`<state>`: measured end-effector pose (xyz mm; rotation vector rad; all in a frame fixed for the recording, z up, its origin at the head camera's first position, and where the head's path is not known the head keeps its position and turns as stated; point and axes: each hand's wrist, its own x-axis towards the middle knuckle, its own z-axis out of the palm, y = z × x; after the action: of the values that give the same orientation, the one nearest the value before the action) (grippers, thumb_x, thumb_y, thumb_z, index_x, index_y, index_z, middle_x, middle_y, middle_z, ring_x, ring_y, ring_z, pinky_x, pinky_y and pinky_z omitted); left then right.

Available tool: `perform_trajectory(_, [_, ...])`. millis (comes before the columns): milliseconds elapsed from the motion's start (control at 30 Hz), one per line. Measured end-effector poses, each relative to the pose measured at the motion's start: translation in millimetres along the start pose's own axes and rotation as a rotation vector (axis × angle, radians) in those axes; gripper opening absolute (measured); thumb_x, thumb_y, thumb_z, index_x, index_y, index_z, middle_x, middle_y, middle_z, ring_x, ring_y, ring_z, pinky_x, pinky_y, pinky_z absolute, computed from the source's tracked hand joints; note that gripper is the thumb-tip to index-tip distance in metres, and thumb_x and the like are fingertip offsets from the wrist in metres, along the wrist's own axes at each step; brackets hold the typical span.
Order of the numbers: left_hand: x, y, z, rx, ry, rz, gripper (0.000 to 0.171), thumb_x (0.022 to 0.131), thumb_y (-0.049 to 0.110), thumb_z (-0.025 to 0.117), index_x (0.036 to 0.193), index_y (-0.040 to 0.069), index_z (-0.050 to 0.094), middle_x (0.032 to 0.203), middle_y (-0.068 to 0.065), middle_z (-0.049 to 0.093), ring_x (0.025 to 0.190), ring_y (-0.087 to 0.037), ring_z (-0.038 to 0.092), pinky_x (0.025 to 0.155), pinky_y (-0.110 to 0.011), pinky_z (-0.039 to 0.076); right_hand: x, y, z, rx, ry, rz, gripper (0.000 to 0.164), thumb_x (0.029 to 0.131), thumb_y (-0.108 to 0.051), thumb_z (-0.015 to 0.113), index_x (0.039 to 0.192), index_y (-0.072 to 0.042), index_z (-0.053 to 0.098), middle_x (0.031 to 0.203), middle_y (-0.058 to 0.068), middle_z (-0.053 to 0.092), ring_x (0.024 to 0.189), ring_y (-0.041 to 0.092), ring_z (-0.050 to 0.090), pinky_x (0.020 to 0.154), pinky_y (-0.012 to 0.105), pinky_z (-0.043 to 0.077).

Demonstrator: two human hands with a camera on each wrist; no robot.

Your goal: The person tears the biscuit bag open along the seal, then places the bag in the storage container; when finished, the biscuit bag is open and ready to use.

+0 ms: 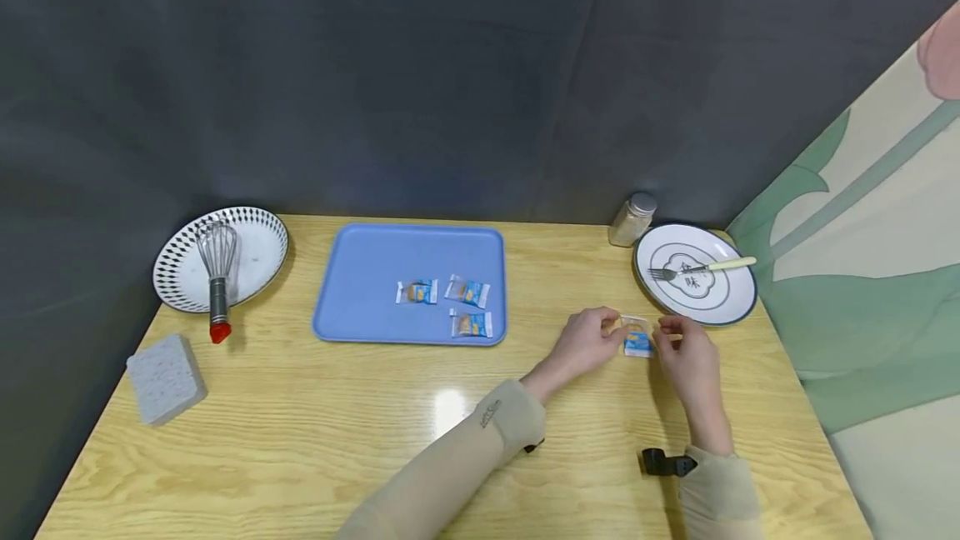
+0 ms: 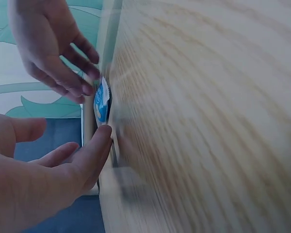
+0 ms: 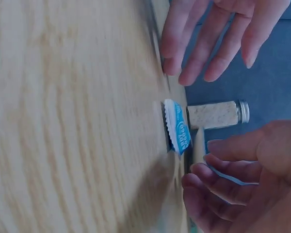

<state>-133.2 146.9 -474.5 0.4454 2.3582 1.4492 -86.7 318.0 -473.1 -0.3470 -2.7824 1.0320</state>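
Observation:
A small wrapped snack packet, clear with blue print, lies on the wooden table at the right. My left hand is at its left side, fingers extended and thumb apart in the left wrist view. On the opposite side is my right hand, its fingers loosely bent. In the right wrist view the packet sits in the gap between both hands, with neither gripping it. Three similar packets rest on a blue tray: one packet left, another packet upper right, a third packet lower right.
Behind the right hand stands a white plate with a fork across it, beside a glass jar with a metal lid. At far left, a whisk lies on a patterned plate, near a grey speckled block.

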Motion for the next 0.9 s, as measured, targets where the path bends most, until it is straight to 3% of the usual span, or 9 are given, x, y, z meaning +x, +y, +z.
perform_trajectory(167, [3.3, 2.7, 3.6, 0.028, -0.010, 0.001, 0.039, 0.106, 0.021, 0.068, 0.141, 0.003, 0.069, 0.133, -0.008, 0.073, 0.112, -0.015, 0.072, 0.091, -0.021, 0.055, 0.9, 3.5, 4.0, -0.004, -0.050, 0.030, 0.029, 0.101, 0.004, 0.064, 0.125, 0.019, 0.061, 0.117, 0.035, 0.067, 0.106, 0.051, 0.069, 0.086, 0.046, 0.058])
perform_trajectory(467, [-0.2, 1.7, 10.1, -0.111, -0.057, -0.068, 0.040, 0.108, 0.019, 0.067, 0.145, 0.003, 0.065, 0.142, -0.005, 0.068, 0.124, -0.015, 0.068, 0.098, -0.020, 0.053, 2.1, -2.6, 9.9, -0.012, -0.178, 0.040, 0.035, 0.105, 0.002, 0.060, 0.134, 0.023, 0.057, 0.118, 0.036, 0.066, 0.111, 0.052, 0.067, 0.079, 0.038, 0.059])
perform_trajectory(633, [-3.9, 0.6, 6.7, -0.174, -0.056, -0.061, 0.039, 0.108, 0.016, 0.067, 0.145, 0.003, 0.065, 0.143, -0.008, 0.068, 0.123, -0.017, 0.069, 0.095, -0.020, 0.055, -1.7, -6.3, 10.2, 0.048, -0.167, 0.086, 0.041, 0.106, 0.002, 0.062, 0.142, 0.021, 0.052, 0.121, 0.034, 0.065, 0.106, 0.047, 0.069, 0.071, 0.023, 0.055])
perform_trajectory(767, [-6.8, -1.2, -2.4, -0.218, -0.049, -0.035, 0.038, 0.108, 0.013, 0.066, 0.145, 0.004, 0.066, 0.140, -0.009, 0.069, 0.122, -0.019, 0.070, 0.093, -0.022, 0.056, -4.6, -10.4, 9.1, 0.143, -0.130, 0.098, 0.045, 0.105, 0.001, 0.065, 0.145, 0.017, 0.051, 0.120, 0.033, 0.066, 0.088, 0.021, 0.071, 0.065, 0.015, 0.051])
perform_trajectory(900, [-8.7, -4.2, -15.5, -0.254, -0.027, 0.013, 0.035, 0.108, 0.010, 0.065, 0.141, 0.000, 0.066, 0.134, -0.012, 0.072, 0.119, -0.022, 0.072, 0.092, -0.023, 0.057, -7.0, -16.4, 8.1, 0.247, -0.125, 0.080, 0.048, 0.103, 0.004, 0.067, 0.145, 0.018, 0.050, 0.118, 0.034, 0.066, 0.076, -0.004, 0.060, 0.067, 0.015, 0.054])
